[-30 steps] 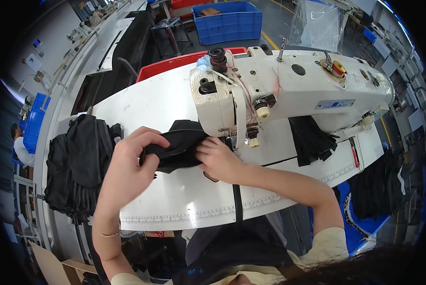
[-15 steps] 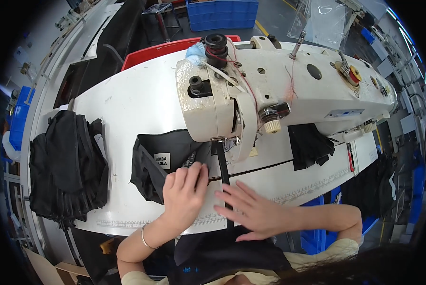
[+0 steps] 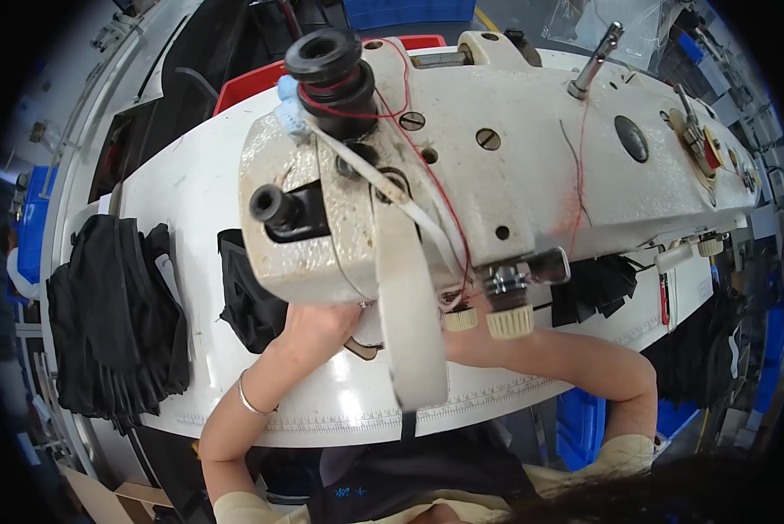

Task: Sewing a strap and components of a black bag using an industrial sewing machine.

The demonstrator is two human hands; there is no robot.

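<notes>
A large off-white sewing machine (image 3: 497,201) fills the middle, its head covering the spot where both hands work. My left hand (image 3: 316,334) lies beside the left of the machine head, close to a black fabric piece (image 3: 248,297); its fingers disappear behind the head. My right hand (image 3: 472,342) reaches under from the right, with its fingers hidden behind the machine's parts. Between the hands, a black strap (image 3: 408,425) hangs over the table's front edge. Whatever either hand touches cannot be made out.
A stack of black fabric pieces (image 3: 117,319) lies on the white table (image 3: 195,210) at the left. More black strips (image 3: 591,290) lie to the right, near a red-handled tool (image 3: 663,301). Behind the machine stands a red bin (image 3: 252,87); blue crates (image 3: 580,428) sit below the right edge.
The view has moved closer to the machine, which now looks larger and hides the fingers. Both hands have shifted forward, under the machine head. The strap's visible part is shorter.
</notes>
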